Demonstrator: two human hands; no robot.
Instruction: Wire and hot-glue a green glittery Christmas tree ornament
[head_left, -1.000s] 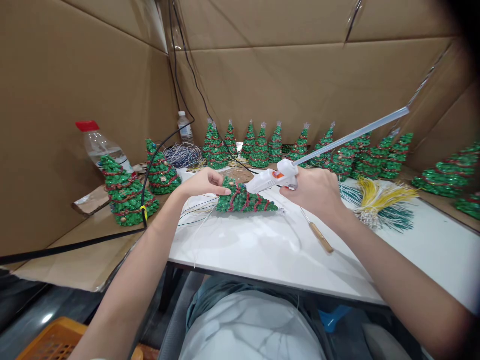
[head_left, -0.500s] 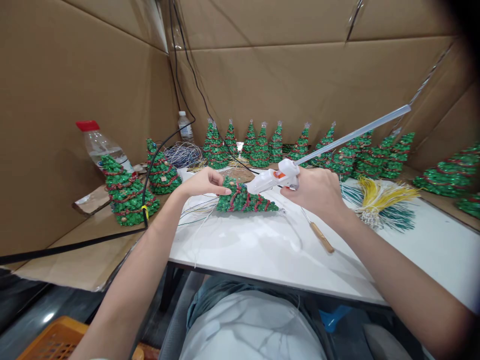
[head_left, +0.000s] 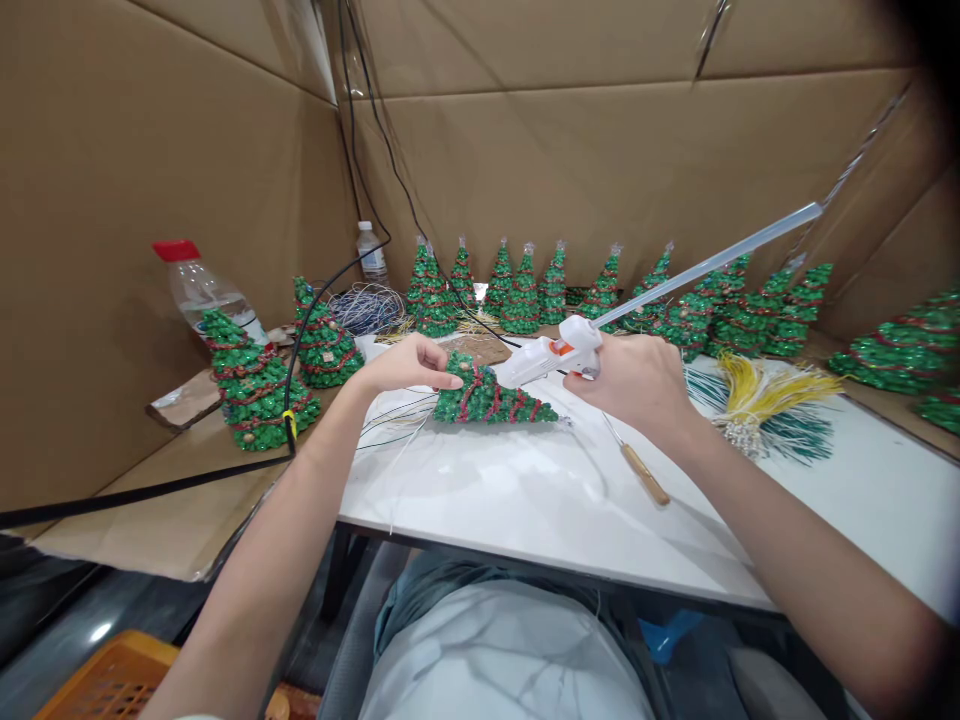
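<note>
A small green beaded Christmas tree (head_left: 495, 398) with red garland lies on its side above the white table (head_left: 480, 490), its tip pointing right. My left hand (head_left: 409, 368) grips it near the base, thumb on the beads. Loose thin wires trail from its base to the left. In my right hand (head_left: 637, 385) is a white hot glue gun (head_left: 551, 355), fingers wrapped round its handle. The gun's nozzle end meets the tree's upper side; whether it touches the beads I cannot tell. A long clear glue stick (head_left: 712, 262) juts from the back of the gun.
Several finished-looking trees (head_left: 525, 295) stand along the back cardboard wall. Left are two more trees (head_left: 259, 395), a red-capped bottle (head_left: 202, 285) and a black cable (head_left: 292, 380). A wooden-handled tool (head_left: 643, 473) and a yellow-green wire bundle (head_left: 772, 405) lie on the right.
Almost nothing differs. Both hands, the tree and the glue gun hold nearly the same position, with only a slight shift of the view.
</note>
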